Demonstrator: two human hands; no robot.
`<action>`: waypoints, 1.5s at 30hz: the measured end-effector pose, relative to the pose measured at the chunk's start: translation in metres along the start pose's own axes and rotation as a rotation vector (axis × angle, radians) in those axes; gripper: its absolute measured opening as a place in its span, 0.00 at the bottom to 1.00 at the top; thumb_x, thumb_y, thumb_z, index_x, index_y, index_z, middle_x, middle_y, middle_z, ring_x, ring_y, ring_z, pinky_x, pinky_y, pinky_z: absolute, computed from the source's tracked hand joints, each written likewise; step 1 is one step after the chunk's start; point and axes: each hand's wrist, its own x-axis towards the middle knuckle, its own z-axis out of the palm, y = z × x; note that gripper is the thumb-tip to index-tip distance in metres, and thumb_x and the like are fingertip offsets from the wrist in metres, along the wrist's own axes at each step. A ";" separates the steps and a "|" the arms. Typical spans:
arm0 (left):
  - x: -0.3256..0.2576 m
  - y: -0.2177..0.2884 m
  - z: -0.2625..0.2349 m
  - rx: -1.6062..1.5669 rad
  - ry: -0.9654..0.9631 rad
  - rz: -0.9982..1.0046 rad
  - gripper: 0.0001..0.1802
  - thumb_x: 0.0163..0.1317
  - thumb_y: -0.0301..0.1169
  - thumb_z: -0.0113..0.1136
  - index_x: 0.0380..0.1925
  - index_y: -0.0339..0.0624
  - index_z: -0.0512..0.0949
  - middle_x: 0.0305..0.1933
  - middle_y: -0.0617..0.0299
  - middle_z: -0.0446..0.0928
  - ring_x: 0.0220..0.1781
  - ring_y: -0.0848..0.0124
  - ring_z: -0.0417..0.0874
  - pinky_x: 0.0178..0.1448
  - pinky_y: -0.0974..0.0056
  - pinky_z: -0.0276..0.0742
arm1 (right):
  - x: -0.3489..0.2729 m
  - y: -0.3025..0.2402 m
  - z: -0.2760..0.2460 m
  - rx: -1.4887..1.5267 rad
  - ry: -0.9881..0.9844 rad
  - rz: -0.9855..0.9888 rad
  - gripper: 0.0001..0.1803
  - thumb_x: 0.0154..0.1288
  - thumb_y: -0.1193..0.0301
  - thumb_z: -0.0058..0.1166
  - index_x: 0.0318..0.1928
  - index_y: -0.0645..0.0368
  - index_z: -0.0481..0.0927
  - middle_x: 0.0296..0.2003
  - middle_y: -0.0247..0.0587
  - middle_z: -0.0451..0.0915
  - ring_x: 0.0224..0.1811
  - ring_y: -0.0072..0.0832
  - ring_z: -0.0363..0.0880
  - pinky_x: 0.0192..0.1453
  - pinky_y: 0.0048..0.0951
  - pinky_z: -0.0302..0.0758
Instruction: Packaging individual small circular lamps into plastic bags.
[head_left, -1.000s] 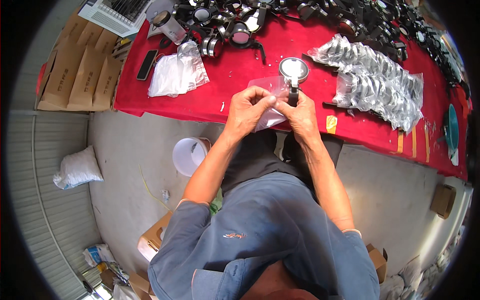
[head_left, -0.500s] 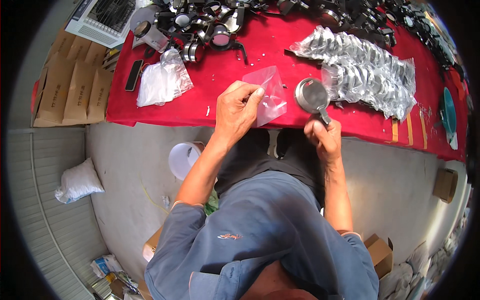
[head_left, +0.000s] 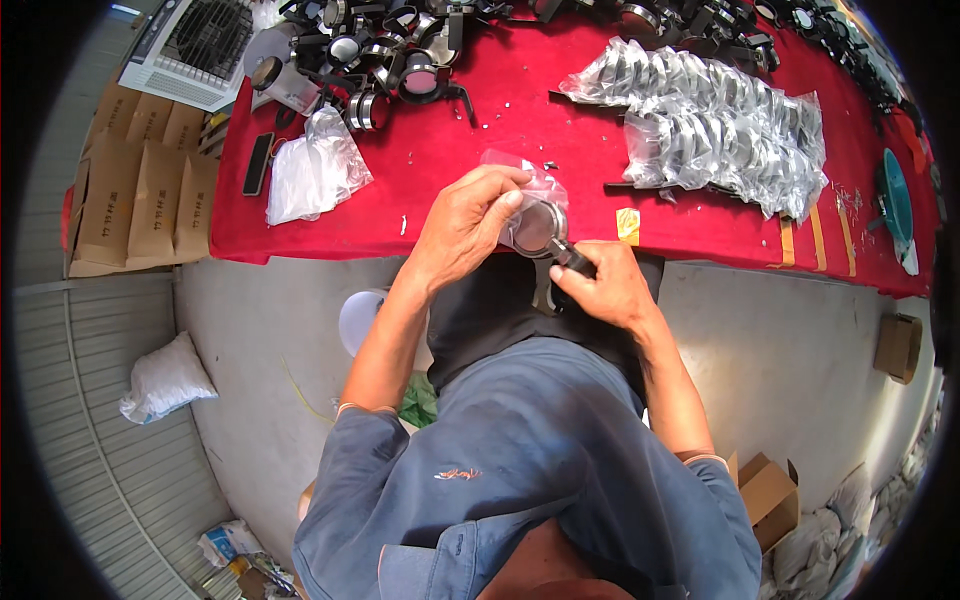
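Above the front edge of the red-covered table, my left hand [head_left: 465,222] pinches a clear plastic bag [head_left: 548,186] between thumb and fingers. A round, shallow metal piece with a black handle [head_left: 537,230] is in my right hand [head_left: 612,286], whose fingers wrap the handle. Its round head is at the bag, beside my left fingertips; I cannot tell how far inside it sits. Rows of bagged metal pieces [head_left: 725,150] lie to the right on the table. A stack of clear bags [head_left: 312,172] lies to the left.
Loose black-handled metal parts [head_left: 420,80] crowd the far side of the red table cover [head_left: 480,140]. A phone [head_left: 259,163] lies at left, near brown cartons [head_left: 150,200]. A teal basin [head_left: 897,200] is at the right edge. A white bucket [head_left: 358,320] stands below the table.
My right hand has moved left with the handled metal piece, bringing its round head to the bag. The left hand still pinches the bag.
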 end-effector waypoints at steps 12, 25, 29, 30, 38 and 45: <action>-0.004 -0.017 0.012 -0.168 -0.116 -0.042 0.17 0.83 0.34 0.51 0.34 0.34 0.75 0.66 0.52 0.81 0.56 0.68 0.79 0.62 0.60 0.76 | 0.009 -0.009 0.012 -0.236 0.059 -0.200 0.15 0.62 0.63 0.68 0.39 0.63 0.84 0.32 0.54 0.82 0.36 0.53 0.84 0.41 0.50 0.78; -0.030 -0.006 0.041 -0.066 0.362 0.111 0.06 0.62 0.28 0.75 0.30 0.37 0.87 0.71 0.42 0.77 0.76 0.45 0.74 0.78 0.48 0.67 | 0.030 0.010 0.037 0.164 0.315 -0.172 0.17 0.73 0.68 0.63 0.56 0.65 0.84 0.44 0.48 0.89 0.47 0.36 0.89 0.53 0.38 0.82; -0.044 -0.011 0.055 -0.118 0.581 -0.116 0.18 0.56 0.28 0.83 0.35 0.38 0.79 0.67 0.44 0.79 0.69 0.60 0.79 0.69 0.54 0.78 | 0.029 0.015 0.045 0.149 0.358 -0.184 0.16 0.73 0.70 0.63 0.56 0.64 0.84 0.44 0.44 0.89 0.47 0.29 0.87 0.52 0.34 0.82; -0.043 -0.014 0.063 -0.384 0.592 -0.136 0.20 0.57 0.27 0.82 0.39 0.38 0.76 0.66 0.47 0.79 0.68 0.62 0.79 0.68 0.57 0.80 | 0.031 0.014 0.048 0.186 0.358 -0.172 0.17 0.70 0.70 0.64 0.56 0.62 0.84 0.44 0.54 0.87 0.48 0.52 0.88 0.52 0.43 0.83; -0.037 -0.012 0.056 -0.713 0.130 -0.422 0.23 0.64 0.27 0.75 0.58 0.35 0.80 0.51 0.61 0.85 0.54 0.73 0.84 0.64 0.61 0.80 | 0.027 0.006 0.049 0.179 0.240 -0.188 0.18 0.58 0.76 0.60 0.50 0.65 0.83 0.38 0.56 0.85 0.41 0.51 0.87 0.48 0.43 0.82; -0.011 -0.017 0.075 -0.294 0.182 -0.170 0.18 0.70 0.27 0.65 0.57 0.33 0.74 0.50 0.56 0.83 0.52 0.71 0.83 0.56 0.62 0.80 | 0.029 0.014 0.036 0.134 0.308 -0.277 0.24 0.66 0.78 0.50 0.62 0.69 0.73 0.52 0.68 0.80 0.56 0.65 0.79 0.61 0.53 0.78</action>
